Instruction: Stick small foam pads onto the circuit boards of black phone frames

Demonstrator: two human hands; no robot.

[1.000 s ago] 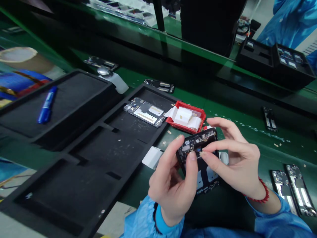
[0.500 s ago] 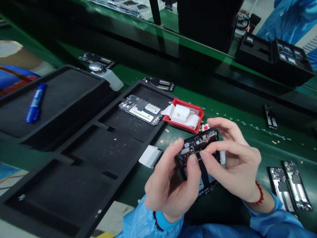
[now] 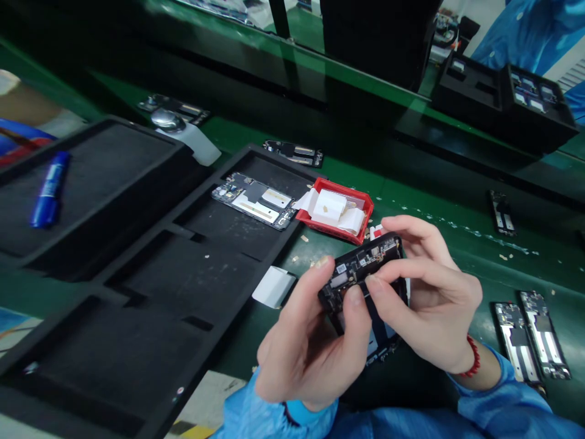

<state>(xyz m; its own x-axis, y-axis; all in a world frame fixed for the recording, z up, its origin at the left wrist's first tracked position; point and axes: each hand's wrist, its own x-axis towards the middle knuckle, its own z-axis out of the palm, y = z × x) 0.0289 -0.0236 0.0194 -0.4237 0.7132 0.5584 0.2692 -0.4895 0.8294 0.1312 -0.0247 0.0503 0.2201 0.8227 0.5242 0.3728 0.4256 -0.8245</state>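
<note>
Your green bench [image 3: 425, 238] carries a black foam tray [image 3: 228, 292], with a red bin [image 3: 336, 210] just beside it. Phone assemblies [image 3: 516, 341] lie side by side at the right, and tan scraps [image 3: 503, 256] dot the surface near a folded white sheet [image 3: 274, 287].

A silver-and-black rectangular phone frame [image 3: 254, 200] is set on a long black foam tray [image 3: 169, 274], just left of a small red plastic bin [image 3: 331, 233] (a blue cylindrical marker [image 3: 50, 190] is laid farther left, on a black foam block [image 3: 109, 161]).
</note>
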